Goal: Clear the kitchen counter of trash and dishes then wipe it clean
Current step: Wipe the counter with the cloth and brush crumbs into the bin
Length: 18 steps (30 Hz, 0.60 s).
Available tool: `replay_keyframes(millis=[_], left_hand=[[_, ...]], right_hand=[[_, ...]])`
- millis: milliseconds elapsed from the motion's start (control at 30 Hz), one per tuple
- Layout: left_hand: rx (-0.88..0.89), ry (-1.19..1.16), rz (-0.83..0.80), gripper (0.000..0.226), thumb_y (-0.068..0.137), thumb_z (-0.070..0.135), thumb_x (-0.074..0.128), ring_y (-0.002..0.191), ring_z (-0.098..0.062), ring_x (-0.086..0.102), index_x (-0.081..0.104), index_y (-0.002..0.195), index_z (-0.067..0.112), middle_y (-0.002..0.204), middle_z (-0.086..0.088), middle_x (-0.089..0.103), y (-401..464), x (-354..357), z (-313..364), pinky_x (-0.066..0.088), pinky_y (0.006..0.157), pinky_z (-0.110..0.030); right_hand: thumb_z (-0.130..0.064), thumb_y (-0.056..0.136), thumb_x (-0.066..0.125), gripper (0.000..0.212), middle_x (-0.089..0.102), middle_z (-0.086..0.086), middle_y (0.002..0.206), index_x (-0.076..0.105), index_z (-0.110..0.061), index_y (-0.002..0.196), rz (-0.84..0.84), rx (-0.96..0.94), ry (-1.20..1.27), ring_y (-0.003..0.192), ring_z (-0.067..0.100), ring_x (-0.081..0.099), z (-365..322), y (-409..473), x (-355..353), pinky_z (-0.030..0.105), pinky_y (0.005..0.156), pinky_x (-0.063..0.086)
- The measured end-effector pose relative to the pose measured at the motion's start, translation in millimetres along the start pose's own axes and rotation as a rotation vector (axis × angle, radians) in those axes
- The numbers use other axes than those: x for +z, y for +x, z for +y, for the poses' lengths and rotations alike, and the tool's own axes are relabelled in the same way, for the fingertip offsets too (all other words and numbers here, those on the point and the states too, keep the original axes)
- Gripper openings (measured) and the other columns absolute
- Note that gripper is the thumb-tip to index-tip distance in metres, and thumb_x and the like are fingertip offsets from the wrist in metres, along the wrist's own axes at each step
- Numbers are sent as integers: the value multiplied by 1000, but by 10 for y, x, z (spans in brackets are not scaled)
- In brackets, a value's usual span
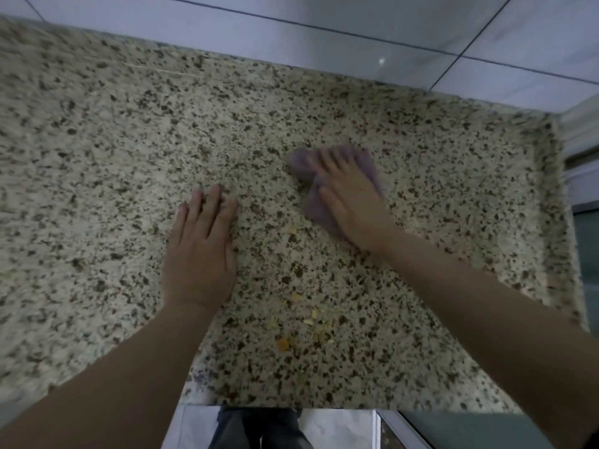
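Flat, right hand (353, 202) presses cloth (311, 202); left hand (201, 251) rests on counter (97, 157).

Right hand (351, 202) presses purple cloth (311, 202) on counter (97, 140); left hand (199, 254) flat.

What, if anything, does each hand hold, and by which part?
Right hand presses flat on the purple cloth, covering its middle; no curled grip. Left hand rests flat on the counter, holding nothing.

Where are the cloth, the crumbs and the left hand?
cloth (299, 163): head view, bare far-left corner.
crumbs (283, 344): head view, largest orange bit.
left hand (201, 251): head view, back of hand.
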<state>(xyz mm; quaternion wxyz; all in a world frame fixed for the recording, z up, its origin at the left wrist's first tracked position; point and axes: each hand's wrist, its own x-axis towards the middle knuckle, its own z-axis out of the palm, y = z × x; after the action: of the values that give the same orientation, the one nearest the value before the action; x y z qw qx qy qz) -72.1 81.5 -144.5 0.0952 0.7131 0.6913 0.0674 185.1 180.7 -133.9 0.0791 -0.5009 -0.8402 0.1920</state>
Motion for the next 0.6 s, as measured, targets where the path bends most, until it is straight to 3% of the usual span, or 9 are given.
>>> replay_keyframes(millis=[100,267,333,400,467,567,600], left_hand=[[4,16,-23,63,95,22,32,153,-23,3,18,156,23,165,-1,9,-1,6,-20,11,124,-44],[2,22,-32,65,95,19,34,153,-23,0,15,157,23,165,-1,6,3,20,-29,10,124,-44],[5,38,-28,65,94,22,29,153,-23,0,14,157,24,165,-1,6,-3,30,-37,10,124,-44],[11,44,-26,65,95,21,30,153,-23,0,13,157,24,165,-1,6,-3,46,-48,11,123,-45],[18,29,-20,65,96,19,35,153,-24,0,14,157,24,165,-1,6,-11,55,-54,11,123,-45],[14,23,-4,63,96,19,34,153,-23,2,16,157,24,165,-1,8,-8,58,-44,10,123,-45],[17,26,-1,63,96,20,33,153,-24,3,17,156,23,165,-1,9,-3,61,-41,10,123,-45]], right_hand=[[-29,108,31,49,18,4,164,26,-16,155,-48,-80,102,153,14,4,-273,-309,151,41,125,5],[-23,107,33,45,41,7,154,39,-9,149,-13,-79,143,147,18,29,-99,357,-3,29,122,16],[-24,107,35,41,50,7,147,49,-12,143,36,-13,175,139,19,39,-97,717,-44,20,114,22],[-30,106,36,40,55,5,143,57,-16,137,74,102,235,135,20,44,-124,985,-79,21,110,26],[-33,106,37,40,51,3,146,58,-18,137,43,133,245,139,18,40,-144,1067,-79,21,113,22],[-30,105,39,39,44,-6,147,58,-16,137,2,-22,196,140,6,32,-208,798,-19,8,114,11],[-30,105,39,39,45,-5,147,57,-16,137,-13,-78,188,140,5,33,-240,643,17,9,115,11]])
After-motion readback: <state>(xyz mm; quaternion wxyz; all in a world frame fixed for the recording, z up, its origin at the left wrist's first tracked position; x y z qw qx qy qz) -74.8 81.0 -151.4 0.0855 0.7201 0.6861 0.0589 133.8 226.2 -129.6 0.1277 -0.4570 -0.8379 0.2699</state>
